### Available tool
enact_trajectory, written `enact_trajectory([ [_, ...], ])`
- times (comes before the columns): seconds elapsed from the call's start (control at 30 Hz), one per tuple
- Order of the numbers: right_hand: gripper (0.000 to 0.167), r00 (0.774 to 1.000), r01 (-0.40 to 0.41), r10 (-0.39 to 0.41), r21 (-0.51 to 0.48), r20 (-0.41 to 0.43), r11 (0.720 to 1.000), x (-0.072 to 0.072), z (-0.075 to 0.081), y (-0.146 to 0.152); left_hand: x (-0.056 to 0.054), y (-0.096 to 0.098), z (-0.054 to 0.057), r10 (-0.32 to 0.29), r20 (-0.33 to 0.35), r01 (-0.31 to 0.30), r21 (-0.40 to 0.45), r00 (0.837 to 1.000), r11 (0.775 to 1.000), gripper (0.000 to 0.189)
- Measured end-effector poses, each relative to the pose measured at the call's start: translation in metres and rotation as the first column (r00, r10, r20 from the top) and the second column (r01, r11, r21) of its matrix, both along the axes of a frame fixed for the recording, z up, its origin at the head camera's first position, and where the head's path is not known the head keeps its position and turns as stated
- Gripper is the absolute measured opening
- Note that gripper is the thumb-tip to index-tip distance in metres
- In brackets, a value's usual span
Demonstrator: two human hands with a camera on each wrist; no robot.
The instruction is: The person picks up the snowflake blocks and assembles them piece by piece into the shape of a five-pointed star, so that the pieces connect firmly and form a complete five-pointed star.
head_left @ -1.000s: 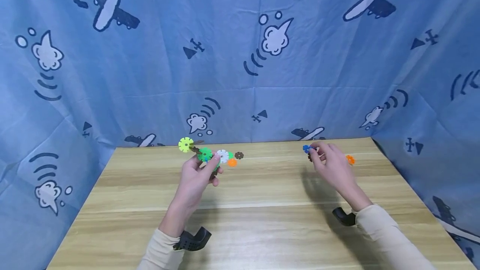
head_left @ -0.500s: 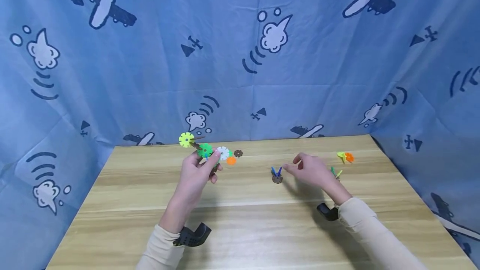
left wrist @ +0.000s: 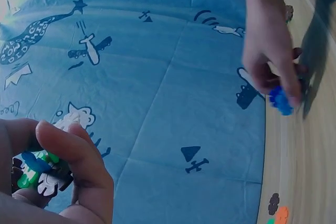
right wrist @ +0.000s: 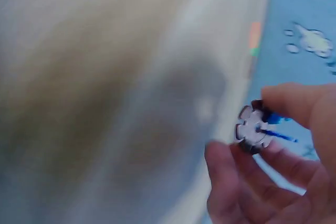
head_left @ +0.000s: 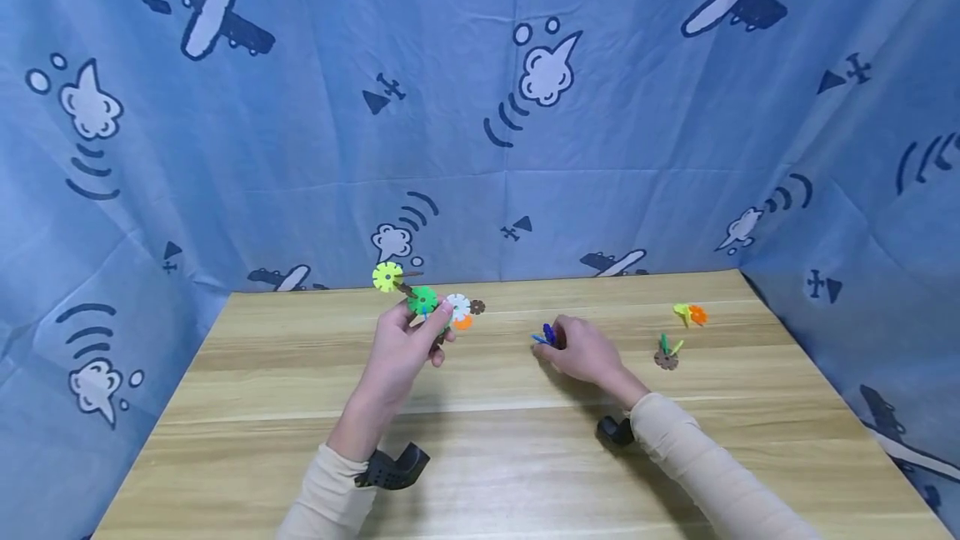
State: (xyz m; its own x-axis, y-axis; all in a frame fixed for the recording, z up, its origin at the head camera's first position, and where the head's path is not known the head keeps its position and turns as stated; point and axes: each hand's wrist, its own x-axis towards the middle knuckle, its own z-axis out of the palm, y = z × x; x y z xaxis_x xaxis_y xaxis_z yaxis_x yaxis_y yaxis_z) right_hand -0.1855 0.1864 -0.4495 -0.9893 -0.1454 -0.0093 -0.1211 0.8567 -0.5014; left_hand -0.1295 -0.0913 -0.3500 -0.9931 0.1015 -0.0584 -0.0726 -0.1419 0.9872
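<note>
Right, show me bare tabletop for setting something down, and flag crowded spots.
Bare: the near middle of the table, between the sleeves; also the left side, between its edge and the left hand. Crowded: around that hand's joined discs, with more discs lying beyond, and the right rear, where a brown cluster and yellow-and-orange pieces lie.

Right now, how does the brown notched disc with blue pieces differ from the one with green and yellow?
The brown notched disc with blue pieces is pinched in the right hand; the disc with green and yellow pieces rests on the wooden table, untouched. The first carries two shades of blue; the second carries green and yellow. Both discs are brown with notched rims.
</note>
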Motion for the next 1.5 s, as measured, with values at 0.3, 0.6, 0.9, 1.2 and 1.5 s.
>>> enact_trajectory([
  [0.3, 0.019, 0.932, -0.242, 0.123, -0.335, -0.341, 0.91, 0.028, 0.065, -0.023, 0.0, 0.003, 0.006, -0.032, -0.024, 0.032, -0.002, 0.999, 0.999, 0.014],
  [0.6, 0.019, 0.817, -0.382, 0.153, -0.323, -0.556, 0.866, 0.051, 0.101, -0.051, 0.003, 0.006, 0.009, -0.078, -0.061, 0.077, -0.013, 0.995, 0.997, 0.012],
  [0.9, 0.019, 0.796, -0.395, 0.178, -0.274, -0.578, 0.877, 0.053, 0.102, -0.059, 0.005, 0.005, 0.007, -0.093, -0.07, 0.093, -0.013, 0.993, 0.996, 0.009],
  [1.2, 0.025, 0.883, -0.403, 0.22, -0.428, -0.415, 0.809, 0.059, 0.107, -0.053, 0.005, 0.004, 0.007, -0.094, -0.068, 0.088, -0.088, 0.993, 0.992, 0.012],
  [1.5, 0.022, 0.93, -0.361, 0.252, -0.528, -0.268, 0.769, 0.057, 0.11, -0.048, 0.006, 0.002, 0.008, -0.139, -0.081, 0.133, -0.084, 0.987, 0.988, 0.011],
])
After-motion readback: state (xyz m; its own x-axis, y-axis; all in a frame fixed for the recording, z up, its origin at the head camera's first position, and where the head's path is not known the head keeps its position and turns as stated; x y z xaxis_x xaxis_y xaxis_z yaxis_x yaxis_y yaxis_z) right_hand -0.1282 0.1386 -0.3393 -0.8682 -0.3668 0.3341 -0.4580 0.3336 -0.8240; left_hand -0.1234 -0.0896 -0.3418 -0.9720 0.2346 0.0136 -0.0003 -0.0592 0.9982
